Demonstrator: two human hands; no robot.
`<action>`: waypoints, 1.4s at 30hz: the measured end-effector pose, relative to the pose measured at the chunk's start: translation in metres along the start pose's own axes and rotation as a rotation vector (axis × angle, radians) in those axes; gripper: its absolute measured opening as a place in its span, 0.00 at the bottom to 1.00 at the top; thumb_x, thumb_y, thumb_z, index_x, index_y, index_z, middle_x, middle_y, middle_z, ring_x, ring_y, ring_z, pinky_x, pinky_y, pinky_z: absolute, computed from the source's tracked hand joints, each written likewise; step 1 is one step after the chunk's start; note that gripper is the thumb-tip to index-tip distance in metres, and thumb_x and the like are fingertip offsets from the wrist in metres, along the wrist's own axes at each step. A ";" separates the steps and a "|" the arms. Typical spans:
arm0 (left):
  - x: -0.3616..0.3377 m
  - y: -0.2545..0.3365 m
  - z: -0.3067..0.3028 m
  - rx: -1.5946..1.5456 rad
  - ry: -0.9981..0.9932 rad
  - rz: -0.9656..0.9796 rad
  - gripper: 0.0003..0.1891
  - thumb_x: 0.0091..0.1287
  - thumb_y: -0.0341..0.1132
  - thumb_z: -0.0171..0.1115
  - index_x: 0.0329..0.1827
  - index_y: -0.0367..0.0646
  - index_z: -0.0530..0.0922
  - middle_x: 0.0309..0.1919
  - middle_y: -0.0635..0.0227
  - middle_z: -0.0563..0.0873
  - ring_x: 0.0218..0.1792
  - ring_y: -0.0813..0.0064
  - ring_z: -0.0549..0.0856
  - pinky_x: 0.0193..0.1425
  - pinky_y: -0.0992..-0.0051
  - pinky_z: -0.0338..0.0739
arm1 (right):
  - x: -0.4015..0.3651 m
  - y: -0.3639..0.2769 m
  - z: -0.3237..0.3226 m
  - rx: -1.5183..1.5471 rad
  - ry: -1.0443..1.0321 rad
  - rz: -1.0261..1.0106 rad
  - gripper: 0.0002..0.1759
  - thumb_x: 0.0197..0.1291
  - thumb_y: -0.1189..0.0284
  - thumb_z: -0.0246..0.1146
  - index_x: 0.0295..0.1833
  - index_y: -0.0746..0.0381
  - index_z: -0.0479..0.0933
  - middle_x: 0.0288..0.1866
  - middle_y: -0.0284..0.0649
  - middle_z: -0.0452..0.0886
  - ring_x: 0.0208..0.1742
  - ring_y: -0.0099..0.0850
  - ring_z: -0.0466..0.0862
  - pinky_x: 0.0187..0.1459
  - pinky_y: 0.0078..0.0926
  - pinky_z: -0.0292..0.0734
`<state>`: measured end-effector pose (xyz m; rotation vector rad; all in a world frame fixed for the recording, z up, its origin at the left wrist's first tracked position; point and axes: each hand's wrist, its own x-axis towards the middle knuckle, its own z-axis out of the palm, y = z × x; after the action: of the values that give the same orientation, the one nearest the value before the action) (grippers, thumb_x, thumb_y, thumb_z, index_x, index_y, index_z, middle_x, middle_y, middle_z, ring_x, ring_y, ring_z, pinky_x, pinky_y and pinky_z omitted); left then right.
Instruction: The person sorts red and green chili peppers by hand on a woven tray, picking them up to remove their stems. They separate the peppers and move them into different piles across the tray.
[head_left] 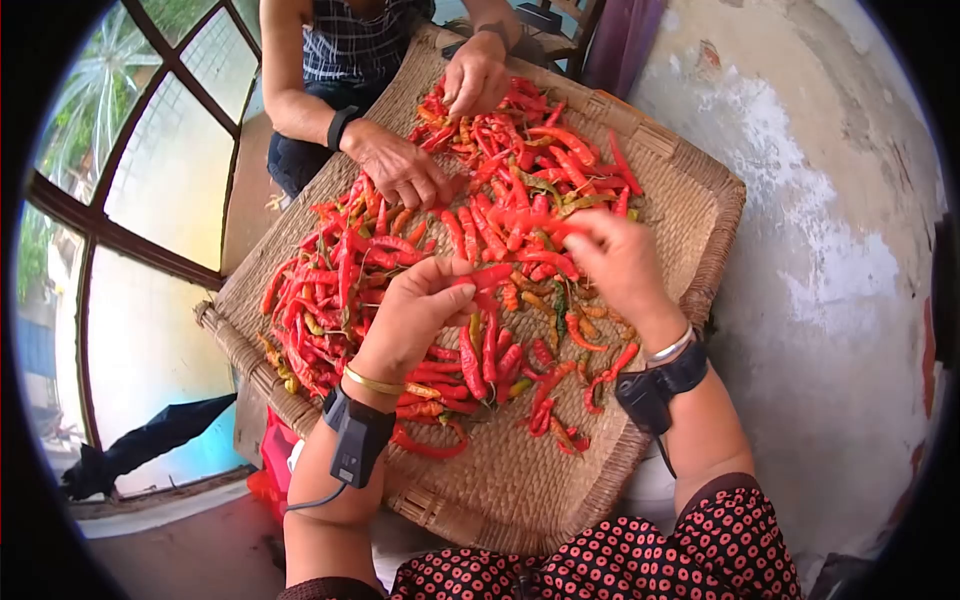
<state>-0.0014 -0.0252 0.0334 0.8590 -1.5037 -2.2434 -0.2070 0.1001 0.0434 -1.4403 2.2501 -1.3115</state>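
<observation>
Co-worker [350, 45] cut off at 12 o'clock edge. Woven tray [500, 495] corner, 6 o'clock, hidden under patterned garment [640, 560]. One chili [490, 275] end buried in left hand [410, 320].

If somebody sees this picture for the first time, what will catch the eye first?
The bright heap of red chillies spread over a woven tray fills the middle of the view. Near its centre the left hand pinches one chilli, with the right hand close beside it among the chillies. At the far edge, another person's hands also rest in the heap.
</observation>
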 end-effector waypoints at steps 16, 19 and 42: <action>-0.013 0.009 0.015 -0.166 -0.182 -0.114 0.12 0.64 0.27 0.60 0.50 0.39 0.74 0.33 0.71 0.83 0.31 0.82 0.83 0.36 0.83 0.79 | -0.011 -0.025 0.005 0.302 -0.617 -0.052 0.10 0.51 0.72 0.62 0.40 0.64 0.79 0.28 0.43 0.80 0.32 0.40 0.81 0.38 0.31 0.75; -0.011 0.009 0.013 0.032 -0.169 -0.067 0.13 0.63 0.28 0.61 0.51 0.38 0.74 0.34 0.70 0.83 0.32 0.82 0.83 0.36 0.83 0.79 | -0.003 -0.014 -0.006 0.050 -0.369 -0.048 0.09 0.52 0.72 0.61 0.38 0.63 0.79 0.30 0.44 0.81 0.34 0.39 0.82 0.37 0.31 0.76; -0.008 -0.002 0.004 1.167 0.101 0.439 0.14 0.55 0.37 0.66 0.42 0.41 0.79 0.27 0.58 0.82 0.28 0.65 0.83 0.32 0.70 0.77 | -0.003 -0.006 -0.006 -0.374 -0.861 -0.106 0.10 0.56 0.68 0.60 0.38 0.63 0.79 0.25 0.41 0.79 0.31 0.28 0.80 0.35 0.28 0.73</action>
<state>0.0031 -0.0169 0.0349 0.7360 -2.6106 -0.8693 -0.2053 0.1050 0.0508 -1.7857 1.8569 -0.1600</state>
